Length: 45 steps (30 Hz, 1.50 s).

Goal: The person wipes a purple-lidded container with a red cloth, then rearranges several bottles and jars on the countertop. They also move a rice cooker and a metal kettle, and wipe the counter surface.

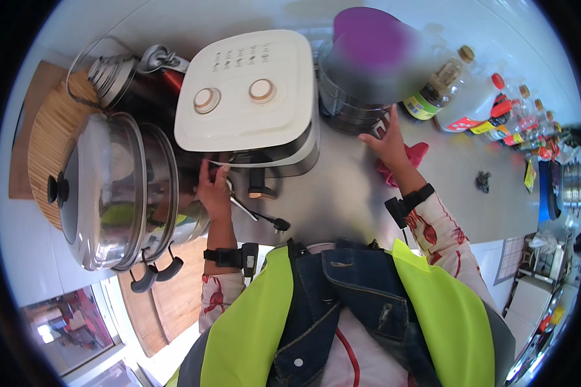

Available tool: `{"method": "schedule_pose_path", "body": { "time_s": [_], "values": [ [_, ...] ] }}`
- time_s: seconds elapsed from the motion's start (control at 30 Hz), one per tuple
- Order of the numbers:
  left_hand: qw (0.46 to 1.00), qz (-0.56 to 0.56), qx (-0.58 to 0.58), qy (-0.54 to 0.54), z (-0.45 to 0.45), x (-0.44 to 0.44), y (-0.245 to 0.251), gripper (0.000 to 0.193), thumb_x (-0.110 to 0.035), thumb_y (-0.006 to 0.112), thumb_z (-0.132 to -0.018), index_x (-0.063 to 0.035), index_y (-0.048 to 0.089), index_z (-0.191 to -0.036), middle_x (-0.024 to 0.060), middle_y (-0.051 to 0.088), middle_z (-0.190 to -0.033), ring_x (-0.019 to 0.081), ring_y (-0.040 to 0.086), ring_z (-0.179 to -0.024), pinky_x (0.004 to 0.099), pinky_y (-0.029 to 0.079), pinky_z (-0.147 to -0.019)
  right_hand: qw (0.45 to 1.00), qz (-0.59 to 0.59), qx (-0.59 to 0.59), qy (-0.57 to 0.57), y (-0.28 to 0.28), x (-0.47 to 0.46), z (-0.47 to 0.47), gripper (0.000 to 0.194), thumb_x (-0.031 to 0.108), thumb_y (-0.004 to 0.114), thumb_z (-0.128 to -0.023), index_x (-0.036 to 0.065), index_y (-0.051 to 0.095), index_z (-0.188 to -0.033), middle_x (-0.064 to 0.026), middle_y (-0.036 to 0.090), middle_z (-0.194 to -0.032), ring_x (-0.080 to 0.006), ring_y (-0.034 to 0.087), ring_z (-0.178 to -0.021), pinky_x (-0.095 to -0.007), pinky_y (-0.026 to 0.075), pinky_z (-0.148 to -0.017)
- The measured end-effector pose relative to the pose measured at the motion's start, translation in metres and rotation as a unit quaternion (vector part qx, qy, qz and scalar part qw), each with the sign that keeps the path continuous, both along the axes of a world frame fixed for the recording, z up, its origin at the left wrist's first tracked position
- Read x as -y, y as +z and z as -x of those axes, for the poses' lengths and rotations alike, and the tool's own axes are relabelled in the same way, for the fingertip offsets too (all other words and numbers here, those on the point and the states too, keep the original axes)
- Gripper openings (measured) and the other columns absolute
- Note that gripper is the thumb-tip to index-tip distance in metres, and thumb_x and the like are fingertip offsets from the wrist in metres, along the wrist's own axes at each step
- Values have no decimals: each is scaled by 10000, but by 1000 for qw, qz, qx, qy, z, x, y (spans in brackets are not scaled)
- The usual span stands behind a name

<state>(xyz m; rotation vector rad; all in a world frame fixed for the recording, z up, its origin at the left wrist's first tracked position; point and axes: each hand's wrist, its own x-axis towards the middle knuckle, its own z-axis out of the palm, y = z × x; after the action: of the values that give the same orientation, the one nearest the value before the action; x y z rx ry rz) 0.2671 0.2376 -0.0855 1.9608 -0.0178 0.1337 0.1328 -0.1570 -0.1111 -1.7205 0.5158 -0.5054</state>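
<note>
My left hand (214,193) is at the lower left front edge of a cream air fryer (244,121) with two knobs, its thumb and fingers apart. A black drawer handle (256,183) sticks out of the fryer's front. Under my left wrist lie a cord with a black plug (281,224) and a metal utensil handle (244,208). My right hand (391,147), thumb and finger spread, is against the lower front of a dark see-through container (346,104) with a purple lid (375,41). Part of that container is blurred. A pink cloth (416,154) lies partly behind my right hand.
On the left stands a large steel steamer pot (104,193) with a glass lid, before a wooden board (53,140) and a thermos (121,82). A sauce bottle (440,87), a white jug (472,106) and several bottles line the wall. A dark crumpled scrap (483,182) lies on the steel counter (329,203).
</note>
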Motion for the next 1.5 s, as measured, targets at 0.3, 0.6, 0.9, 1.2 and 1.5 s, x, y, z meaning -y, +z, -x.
{"method": "schedule_pose_path", "body": {
  "time_s": [0.3,0.6,0.9,1.2,1.5],
  "values": [
    [997,81,18,1,-7,-2,-4,537,-197,752,-834,19,578,-1293,-1,642,-829,65,468,-651,219,398,-579,995,87,-44,11,2,-3,4,1216,325,901,-653,-19,103,-1503,-222,284,-1475,-344,359,-1356,-402,370,-1092],
    [978,-145,141,-53,61,-3,46,317,-124,793,-777,-32,699,-1065,-14,564,-725,82,458,-618,228,383,-555,985,152,-77,-38,15,-6,29,918,324,830,-737,-16,309,-1411,-239,374,-1437,-393,384,-1331,-448,394,-1060],
    [959,16,197,-205,92,59,91,160,-61,698,-860,-14,694,-1013,33,624,-800,79,532,-659,219,431,-600,868,395,-300,34,-3,8,114,640,229,756,-770,194,515,-1362,-109,523,-1346,-354,439,-1295,-412,393,-1061],
    [879,260,-198,-347,101,154,95,220,-182,539,-997,-29,649,-1109,-8,602,-805,29,461,-558,203,378,-508,887,-437,55,138,53,-59,131,475,265,525,-1006,15,415,-1395,-104,566,-1284,-181,579,-1127,-317,477,-967],
    [911,73,139,-382,148,175,76,276,-198,549,-977,-60,578,-1215,118,631,-1109,239,554,-1078,351,441,-910,866,-469,87,152,91,-140,140,373,139,689,-906,28,525,-1223,-53,621,-1065,-157,625,-962,-309,526,-864]
  ]
}}
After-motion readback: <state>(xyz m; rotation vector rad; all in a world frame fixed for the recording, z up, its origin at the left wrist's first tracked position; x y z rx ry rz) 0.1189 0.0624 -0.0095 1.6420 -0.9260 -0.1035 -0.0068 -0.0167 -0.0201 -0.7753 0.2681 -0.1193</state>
